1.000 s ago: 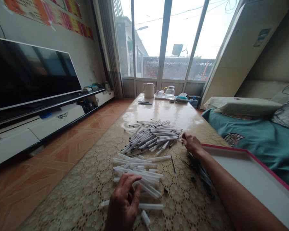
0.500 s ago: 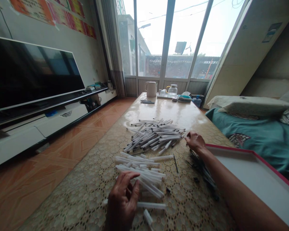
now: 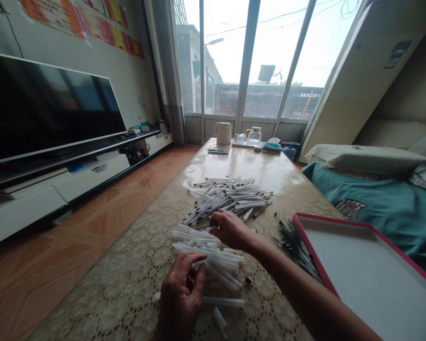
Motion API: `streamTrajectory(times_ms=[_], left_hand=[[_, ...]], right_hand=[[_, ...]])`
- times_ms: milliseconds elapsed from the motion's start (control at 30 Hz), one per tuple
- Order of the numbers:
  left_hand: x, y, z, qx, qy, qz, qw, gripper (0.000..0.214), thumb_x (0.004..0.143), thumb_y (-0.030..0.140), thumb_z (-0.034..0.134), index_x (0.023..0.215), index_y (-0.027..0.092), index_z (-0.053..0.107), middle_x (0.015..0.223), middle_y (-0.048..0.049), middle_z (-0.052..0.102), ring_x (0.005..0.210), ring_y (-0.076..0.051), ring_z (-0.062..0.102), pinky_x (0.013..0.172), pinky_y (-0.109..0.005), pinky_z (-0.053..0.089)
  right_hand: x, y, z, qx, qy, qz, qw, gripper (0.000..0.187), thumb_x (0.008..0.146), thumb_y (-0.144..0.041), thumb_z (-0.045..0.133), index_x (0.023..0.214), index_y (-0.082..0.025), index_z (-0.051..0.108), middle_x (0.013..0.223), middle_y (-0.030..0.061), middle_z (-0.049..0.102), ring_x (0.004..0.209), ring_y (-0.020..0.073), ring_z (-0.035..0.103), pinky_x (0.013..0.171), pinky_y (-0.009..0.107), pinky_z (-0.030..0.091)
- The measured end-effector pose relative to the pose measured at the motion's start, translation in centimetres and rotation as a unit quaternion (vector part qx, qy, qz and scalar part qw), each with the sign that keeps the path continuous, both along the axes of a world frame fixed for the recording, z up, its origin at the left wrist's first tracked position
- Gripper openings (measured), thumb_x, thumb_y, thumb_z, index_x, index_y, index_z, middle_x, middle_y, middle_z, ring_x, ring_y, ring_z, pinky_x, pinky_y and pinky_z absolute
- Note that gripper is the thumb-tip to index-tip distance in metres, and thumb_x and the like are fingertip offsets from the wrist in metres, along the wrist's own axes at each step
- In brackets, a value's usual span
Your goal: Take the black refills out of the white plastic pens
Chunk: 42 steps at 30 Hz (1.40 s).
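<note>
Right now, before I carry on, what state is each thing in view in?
Left hand: loosely curled, thumb and index fingertip apart
Right hand: fingers curled; whether it grips anything, can't tell
Near white tubes: loosely heaped, lying down
Black-tipped tubes: piled, criss-crossed
Dark thin rods: bunched beside the tray
Tray: open-topped
Pitcher: upright
Glass jug: upright, lidded
Television: screen dark
Curtain: drawn aside

On the patterned tabletop [image 3: 128, 270], translucent pen barrels [image 3: 223, 262] lie piled. The left hand [image 3: 182, 284], thumb and fingers [image 3: 195, 256] parted, curves at their 7 o'clock edge; the right hand [image 3: 230, 229], fingers bent, is at 1 o'clock. Black-tipped pens [image 3: 230, 196] heap at 12 o'clock, dark refills [image 3: 298, 245] at 3 o'clock beside a red-rimmed tray [image 3: 365, 265]. Farther toward 12 stands a beige jug [image 3: 223, 134].
</note>
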<state>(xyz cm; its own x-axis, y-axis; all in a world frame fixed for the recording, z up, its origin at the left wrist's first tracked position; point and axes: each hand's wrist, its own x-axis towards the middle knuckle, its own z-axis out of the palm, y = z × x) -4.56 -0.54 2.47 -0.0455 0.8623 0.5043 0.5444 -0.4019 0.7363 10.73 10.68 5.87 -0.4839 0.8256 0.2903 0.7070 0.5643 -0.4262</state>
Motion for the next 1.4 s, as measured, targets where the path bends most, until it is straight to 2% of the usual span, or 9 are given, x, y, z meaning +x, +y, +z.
streamTrajectory(times_ms=[167, 300, 533, 733, 900, 967, 1033, 1233, 1400], left_hand=[[0.0, -0.2, 0.2, 0.0, -0.008, 0.004, 1.0, 0.014, 0.083, 0.021, 0.052, 0.09, 0.02, 0.064, 0.088, -0.0043, 0.062, 0.056, -0.013, 0.057, 0.051, -0.024, 0.05], [0.0, -0.3, 0.2, 0.007, -0.001, -0.015, 1.0, 0.014, 0.082, 0.02, 0.053, 0.09, 0.02, 0.065, 0.085, -0.0042, 0.063, 0.056, -0.013, 0.057, 0.05, -0.023, 0.05], [0.0, -0.2, 0.0, 0.001, 0.003, -0.033, 0.999, 0.015, 0.082, 0.017, 0.052, 0.09, 0.019, 0.064, 0.086, -0.005, 0.063, 0.057, -0.013, 0.058, 0.05, -0.023, 0.05], [0.2, -0.3, -0.1, -0.009, 0.003, -0.037, 0.999, 0.013, 0.083, 0.018, 0.05, 0.09, 0.019, 0.062, 0.086, -0.0045, 0.062, 0.053, -0.012, 0.054, 0.048, -0.022, 0.048], [0.2, 0.0, -0.4, -0.008, 0.015, -0.052, 0.999, 0.013, 0.083, 0.017, 0.051, 0.09, 0.019, 0.063, 0.085, -0.0044, 0.061, 0.058, -0.013, 0.057, 0.052, -0.024, 0.049], [0.2, 0.0, -0.5, -0.01, 0.02, -0.055, 0.998, 0.015, 0.083, 0.017, 0.051, 0.092, 0.019, 0.062, 0.086, -0.0042, 0.061, 0.059, -0.013, 0.058, 0.053, -0.024, 0.05], [0.2, 0.0, -0.5, -0.013, 0.02, -0.056, 0.998, 0.018, 0.084, 0.018, 0.05, 0.099, 0.019, 0.061, 0.087, -0.0039, 0.061, 0.056, -0.012, 0.056, 0.052, -0.024, 0.049], [0.9, -0.5, -0.6, 0.014, 0.104, -0.173, 0.979, 0.028, 0.089, 0.022, 0.048, 0.116, 0.024, 0.052, 0.103, -0.0057, 0.06, 0.063, -0.011, 0.059, 0.061, -0.022, 0.05], [1.7, -0.7, -1.2, 0.019, 0.247, -0.244, 0.938, 0.018, 0.091, 0.028, 0.044, 0.085, 0.021, 0.059, 0.078, -0.0018, 0.058, 0.061, -0.012, 0.059, 0.056, -0.02, 0.046]], right_hand=[[2.3, 1.9, -0.3, 0.016, -0.012, -0.087, 0.996, 0.013, 0.085, -0.014, 0.048, 0.084, -0.017, 0.061, 0.085, 0.0039, 0.061, 0.078, 0.0142, 0.055, 0.073, 0.023, 0.039], [6.0, 3.4, -1.6, 0.001, -0.06, -0.167, 0.984, 0.021, 0.08, -0.004, 0.044, 0.088, -0.014, 0.061, 0.088, 0.0083, 0.06, 0.083, 0.0172, 0.055, 0.074, 0.025, 0.038], [7.2, 2.5, -3.2, -0.022, -0.14, -0.099, 0.985, 0.032, 0.072, 0.004, 0.047, 0.088, -0.019, 0.061, 0.098, 0.0059, 0.054, 0.093, 0.016, 0.053, 0.078, 0.023, 0.038], [6.6, 1.2, -2.1, 0.025, -0.107, -0.074, 0.991, 0.022, 0.076, -0.001, 0.051, 0.085, -0.019, 0.059, 0.103, 0.0083, 0.055, 0.1, 0.0206, 0.05, 0.087, 0.03, 0.039], [7.6, -2.2, 0.7, 0.075, 0.018, -0.133, 0.988, 0.021, 0.093, -0.017, 0.035, 0.111, -0.02, 0.044, 0.107, 0.0092, 0.057, 0.098, 0.0192, 0.054, 0.084, 0.032, 0.042], [8.0, -4.6, 1.7, 0.086, 0.144, -0.153, 0.974, 0.021, 0.094, -0.024, 0.037, 0.114, -0.021, 0.041, 0.099, 0.0075, 0.06, 0.091, 0.0186, 0.057, 0.08, 0.03, 0.044], [8.0, -7.1, 2.3, 0.065, 0.179, -0.151, 0.97, 0.018, 0.093, -0.028, 0.04, 0.11, -0.023, 0.046, 0.093, 0.0058, 0.061, 0.088, 0.0183, 0.058, 0.077, 0.029, 0.043], [6.1, -12.9, -0.3, -0.106, 0.082, -0.047, 0.99, 0.005, 0.084, -0.02, 0.054, 0.079, -0.02, 0.053, 0.075, 0.0005, 0.061, 0.068, 0.0147, 0.054, 0.062, 0.024, 0.04], [5.2, -14.2, -2.1, -0.133, 0.084, -0.04, 0.987, 0.012, 0.085, -0.027, 0.056, 0.077, -0.019, 0.053, 0.076, 0.0008, 0.061, 0.069, 0.014, 0.054, 0.063, 0.023, 0.038]])
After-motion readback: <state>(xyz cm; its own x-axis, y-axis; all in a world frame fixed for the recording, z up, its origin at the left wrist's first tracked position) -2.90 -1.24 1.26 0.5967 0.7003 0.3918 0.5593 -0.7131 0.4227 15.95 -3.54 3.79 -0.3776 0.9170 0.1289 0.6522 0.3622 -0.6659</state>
